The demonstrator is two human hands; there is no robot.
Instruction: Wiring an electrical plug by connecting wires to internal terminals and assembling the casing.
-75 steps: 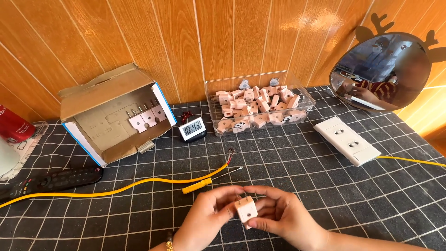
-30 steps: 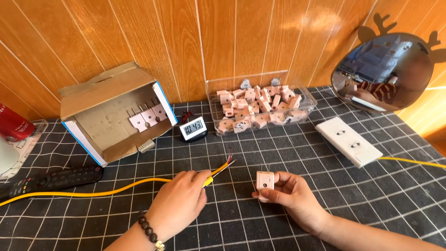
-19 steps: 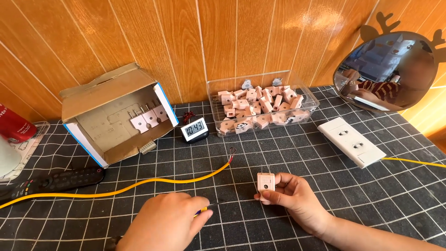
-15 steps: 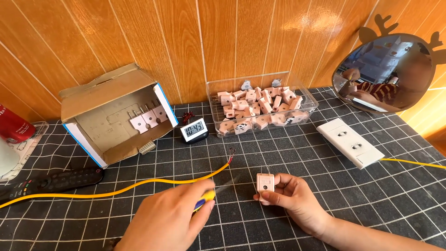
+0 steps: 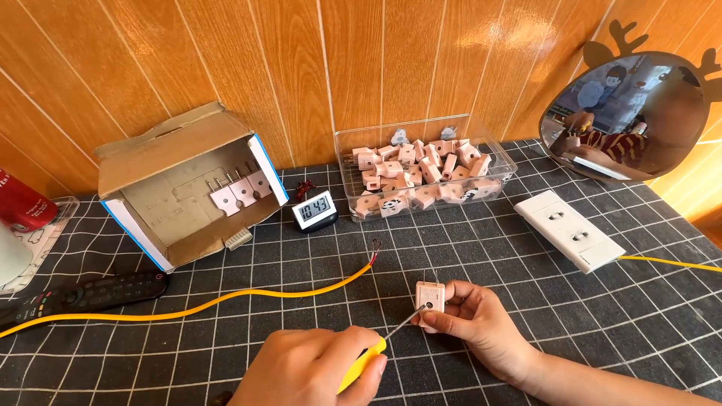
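A: What changed just now?

B: The left hand (image 5: 312, 368) picked the yellow-handled screwdriver (image 5: 376, 347) off the mat and brought its tip to the screw on the pink plug adapter (image 5: 430, 298). A moment ago it was only reaching near the yellow cable (image 5: 226, 299).

A: And the right hand (image 5: 474, 322)?

B: Fingers closed around the adapter, holding it upright on the grid mat (image 5: 526, 271), low centre. So screw work looks under way.

A: Anything in the way?

B: The cable's bared end lies at eleven o'clock of the adapter, apart. The clear bin of adapters (image 5: 425, 177) sits at twelve, the white socket strip (image 5: 569, 229) at two, the small clock (image 5: 314, 210) and open carton (image 5: 188, 188) at ten.
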